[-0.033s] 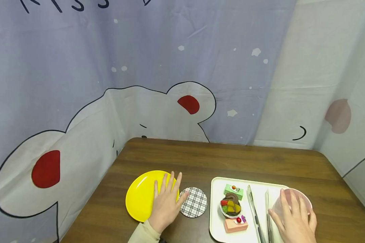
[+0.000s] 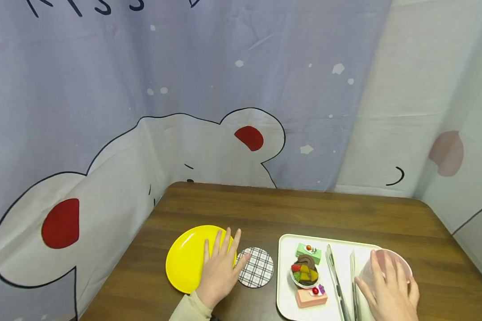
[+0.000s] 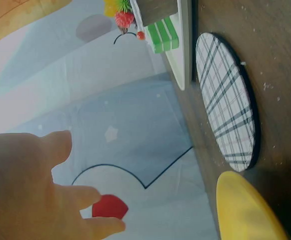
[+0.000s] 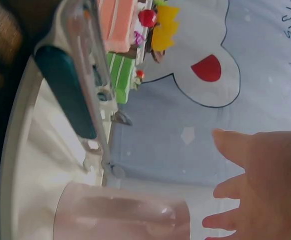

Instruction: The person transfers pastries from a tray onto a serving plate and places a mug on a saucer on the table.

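Observation:
My left hand (image 2: 221,272) hovers with fingers straight and spread over the right part of a yellow plate (image 2: 184,263). Its thumb overlaps the edge of a round plaid coaster (image 2: 257,269) in the head view. In the left wrist view the hand is raised apart from the plate (image 3: 243,210) and coaster (image 3: 228,102). Over a pink translucent cup (image 2: 399,261) my right hand (image 2: 393,287) is also spread. The right wrist view has a gap between those fingers and the cup (image 4: 123,215), which stands at the right of a white tray (image 2: 285,285).
On the tray lie a green cake slice (image 2: 312,253), a chocolate fruit dessert cup (image 2: 304,272) and a pink cake slice (image 2: 310,298). Two long metal utensil parts (image 2: 335,278) lie beside them, with a teal grip (image 4: 65,90) in the right wrist view. A printed curtain (image 2: 209,67) hangs behind the wooden table (image 2: 305,211).

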### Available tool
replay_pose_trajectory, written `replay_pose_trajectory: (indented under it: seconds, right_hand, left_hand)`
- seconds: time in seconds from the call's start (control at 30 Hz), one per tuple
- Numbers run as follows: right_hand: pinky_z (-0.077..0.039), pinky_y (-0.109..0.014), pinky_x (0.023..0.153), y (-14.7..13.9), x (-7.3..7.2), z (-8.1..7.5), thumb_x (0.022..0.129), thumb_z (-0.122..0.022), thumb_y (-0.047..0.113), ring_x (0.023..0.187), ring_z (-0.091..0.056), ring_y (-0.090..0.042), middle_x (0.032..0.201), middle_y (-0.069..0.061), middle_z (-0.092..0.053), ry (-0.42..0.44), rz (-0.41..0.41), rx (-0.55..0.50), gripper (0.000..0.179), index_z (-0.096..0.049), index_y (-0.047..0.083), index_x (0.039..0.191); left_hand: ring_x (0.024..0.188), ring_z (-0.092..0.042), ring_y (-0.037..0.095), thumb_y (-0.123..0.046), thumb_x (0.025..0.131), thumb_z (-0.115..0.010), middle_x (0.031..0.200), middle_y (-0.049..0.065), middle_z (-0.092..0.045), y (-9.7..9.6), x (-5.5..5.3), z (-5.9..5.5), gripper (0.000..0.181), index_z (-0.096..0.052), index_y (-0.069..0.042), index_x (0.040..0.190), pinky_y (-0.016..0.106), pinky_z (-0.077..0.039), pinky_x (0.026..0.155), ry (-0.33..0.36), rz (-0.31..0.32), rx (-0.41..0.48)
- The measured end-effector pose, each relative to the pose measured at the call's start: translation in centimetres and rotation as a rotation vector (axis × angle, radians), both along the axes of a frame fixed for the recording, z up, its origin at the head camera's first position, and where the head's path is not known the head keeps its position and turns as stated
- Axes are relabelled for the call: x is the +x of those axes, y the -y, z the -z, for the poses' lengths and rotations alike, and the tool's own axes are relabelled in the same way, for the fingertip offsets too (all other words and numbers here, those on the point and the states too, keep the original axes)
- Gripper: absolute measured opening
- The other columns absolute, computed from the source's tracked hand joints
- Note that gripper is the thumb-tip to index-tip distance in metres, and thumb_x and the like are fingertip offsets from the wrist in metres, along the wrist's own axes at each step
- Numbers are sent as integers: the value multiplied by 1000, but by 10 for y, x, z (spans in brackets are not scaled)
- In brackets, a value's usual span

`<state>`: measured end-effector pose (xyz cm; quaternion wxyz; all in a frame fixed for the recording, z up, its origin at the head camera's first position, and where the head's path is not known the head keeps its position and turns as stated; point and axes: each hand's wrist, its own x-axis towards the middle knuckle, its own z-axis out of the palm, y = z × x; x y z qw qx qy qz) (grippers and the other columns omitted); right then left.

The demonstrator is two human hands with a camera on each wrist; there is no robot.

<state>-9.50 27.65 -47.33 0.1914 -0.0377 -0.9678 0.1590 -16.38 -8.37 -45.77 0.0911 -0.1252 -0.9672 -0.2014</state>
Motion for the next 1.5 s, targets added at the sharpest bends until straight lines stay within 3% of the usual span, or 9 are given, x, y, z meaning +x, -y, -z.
replay_pose_trajectory:
  seconds: [0.17, 0.5, 0.77, 1.0, 1.13, 1.23, 1.37, 1.5]
  right_hand:
    - [-7, -75, 101, -1, 6, 4, 98, -48, 45, 140, -9, -53, 147, -33, -24, 15, 8, -4, 77, -9, 14, 156]
    - [-3, -77, 101, 2, 13, 3, 99, -47, 45, 147, 7, -47, 158, -28, -7, 50, -34, -6, 78, -6, 12, 156]
    - [-7, -73, 103, 10, 18, 4, 97, -51, 44, 144, -6, -49, 152, -29, -19, -1, -48, -13, 78, -12, 11, 156]
    - [-6, -69, 110, 26, 16, -1, 94, -58, 38, 146, -8, -47, 153, -30, -21, -8, -172, -75, 80, -15, 10, 156]
    - [-1, -61, 117, 32, 17, -3, 92, -62, 37, 147, -9, -45, 152, -32, -21, -22, -216, -79, 82, -17, 7, 155]
    - [-14, -64, 113, 36, 18, -6, 90, -65, 36, 140, -24, -49, 148, -33, -28, -13, -207, -77, 79, -27, 3, 151]
    - [-38, -66, 91, 37, 20, -7, 89, -66, 35, 116, -50, -53, 135, -31, -46, 62, -168, -71, 68, -42, 1, 142]
    - [-46, -63, 79, 36, 19, -4, 90, -65, 36, 104, -58, -49, 122, -27, -55, 163, -128, -60, 64, -45, 0, 139]
  left_hand:
    - [146, -25, 39, -49, 96, -47, 154, 17, -35, -1, 6, 4, 65, -36, -16, 150, 66, -11, 114, 19, 9, -3]
    - [148, -22, 37, -50, 98, -44, 156, 15, -32, 2, 7, 11, 63, -36, -17, 151, 65, -8, 115, 38, -13, 8]
    - [147, -22, 38, -50, 98, -43, 156, 14, -34, 8, 11, 15, 61, -37, -20, 150, 66, -10, 114, 34, -44, 8]
    - [148, -20, 38, -50, 97, -45, 157, 14, -32, 9, 8, 12, 63, -36, -19, 151, 65, -9, 115, 20, -48, 6]
    - [148, -20, 39, -49, 97, -46, 157, 15, -32, 8, 8, 8, 64, -35, -18, 151, 64, -9, 115, 16, -32, 14]
    - [148, -22, 38, -49, 97, -46, 156, 16, -33, 8, 7, 5, 64, -34, -18, 152, 64, -9, 116, 20, -32, 8]
    - [142, -34, 38, -48, 97, -48, 149, 17, -44, 9, 7, 3, 64, -36, -16, 151, 63, -12, 116, 39, -48, 15]
    - [127, -53, 35, -41, 95, -56, 134, 16, -59, 13, 7, 5, 59, -46, -10, 144, 61, -23, 112, 40, -87, 42]
